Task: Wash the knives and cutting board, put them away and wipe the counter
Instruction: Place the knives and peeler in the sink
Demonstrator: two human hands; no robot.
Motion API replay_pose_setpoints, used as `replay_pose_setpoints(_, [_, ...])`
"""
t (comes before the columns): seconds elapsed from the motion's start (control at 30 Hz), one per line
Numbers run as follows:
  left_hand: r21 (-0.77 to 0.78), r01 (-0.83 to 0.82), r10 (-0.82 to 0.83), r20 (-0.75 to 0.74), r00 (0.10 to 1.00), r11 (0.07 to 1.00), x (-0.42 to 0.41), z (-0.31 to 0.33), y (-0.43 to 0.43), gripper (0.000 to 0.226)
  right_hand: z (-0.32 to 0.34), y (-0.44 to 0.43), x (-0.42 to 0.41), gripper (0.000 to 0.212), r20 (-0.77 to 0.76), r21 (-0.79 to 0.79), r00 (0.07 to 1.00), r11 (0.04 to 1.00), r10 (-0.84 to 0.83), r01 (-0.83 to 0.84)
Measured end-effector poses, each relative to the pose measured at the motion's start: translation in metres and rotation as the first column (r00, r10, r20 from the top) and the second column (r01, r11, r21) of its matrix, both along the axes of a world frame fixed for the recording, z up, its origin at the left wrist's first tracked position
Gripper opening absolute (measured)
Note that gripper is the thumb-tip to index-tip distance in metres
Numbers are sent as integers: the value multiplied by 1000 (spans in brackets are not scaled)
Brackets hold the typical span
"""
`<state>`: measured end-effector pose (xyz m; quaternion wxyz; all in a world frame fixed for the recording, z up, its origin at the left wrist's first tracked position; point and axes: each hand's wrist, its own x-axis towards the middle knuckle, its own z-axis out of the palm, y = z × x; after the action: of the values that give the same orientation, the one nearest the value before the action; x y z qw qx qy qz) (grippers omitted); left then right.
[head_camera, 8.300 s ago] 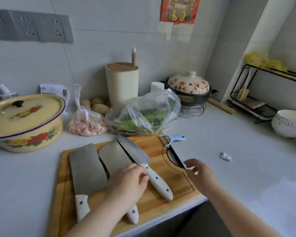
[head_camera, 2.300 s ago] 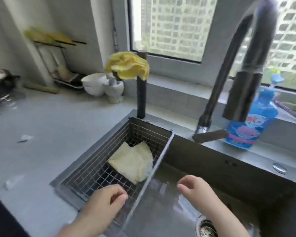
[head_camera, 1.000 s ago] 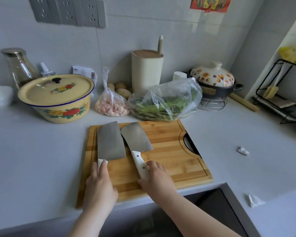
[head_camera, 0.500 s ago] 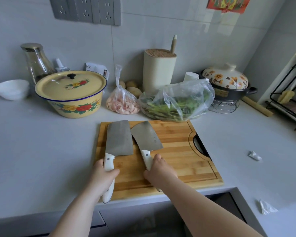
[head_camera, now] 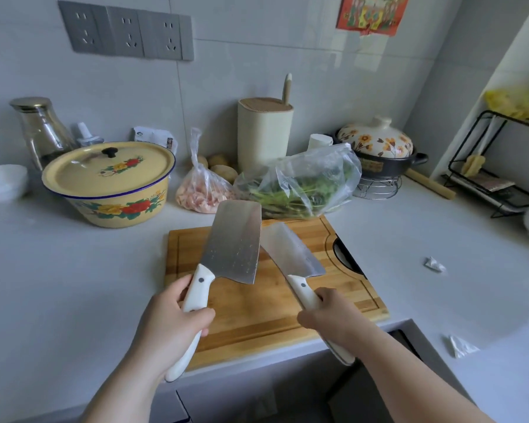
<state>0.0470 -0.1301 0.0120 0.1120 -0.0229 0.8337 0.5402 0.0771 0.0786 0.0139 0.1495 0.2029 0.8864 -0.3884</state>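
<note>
left hand point(head_camera: 168, 325): wrapped round the white handle of the wide cleaver point(head_camera: 234, 242), blade tilted up over the board
right hand point(head_camera: 333, 322): gripping the second cleaver point(head_camera: 290, 251) by its handle, blade over the board
cutting board point(head_camera: 257, 315): flat at the counter point(head_camera: 58, 285) front edge
back edge: yellow enamel pot point(head_camera: 110, 184) left, knife block point(head_camera: 264, 132) centre, bag of greens point(head_camera: 300, 181) touching the board
wall: grey tile, socket strip point(head_camera: 126, 32)

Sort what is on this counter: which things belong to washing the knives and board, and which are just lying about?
Job: rectangular cleaver in left hand, second cleaver in right hand, cutting board, counter, knife block.
Lying about: yellow enamel pot, bag of greens, bag of meat, flowered clay pot, white bowl.
</note>
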Motion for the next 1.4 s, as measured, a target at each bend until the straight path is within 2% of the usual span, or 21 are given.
replay_pose_setpoints(0.2, [59,196,-192,-61,980,979,6,13,56,52,23,46,68,26,-119,102,946,944,-301,314])
replay_pose_setpoints(0.33, [142,421,-420,-35,907,896,22,18,115,57,37,76,137,20,-103,110,864,857,-493,503])
replay_pose_setpoints(0.5, [212,633,-645,-13,764,745,59,12,187,58,50,99,231,16,-105,95,702,696,-704,712])
replay_pose_setpoints(0.67, [212,804,-824,9,567,555,123,5,252,52,45,114,325,19,-103,104,531,522,-841,847])
replay_pose_setpoints(0.77, [184,870,-887,13,462,456,171,4,283,55,42,121,383,18,-92,89,436,429,-895,899])
replay_pose_setpoints(1.03, [95,969,-970,104,219,229,306,4,376,56,26,167,518,26,-47,89,262,258,-964,962])
replay_pose_setpoints(1.13, [96,976,-977,109,183,193,358,-5,412,53,13,192,562,22,-27,57,243,241,-970,969])
replay_pose_setpoints(1.23, [31,988,-981,128,143,148,401,-21,437,50,-6,221,595,25,24,22,213,214,-977,977])
replay_pose_setpoints(1.4, [-48,987,-957,243,158,151,428,-50,462,40,-42,258,623,29,132,11,198,201,-971,979])
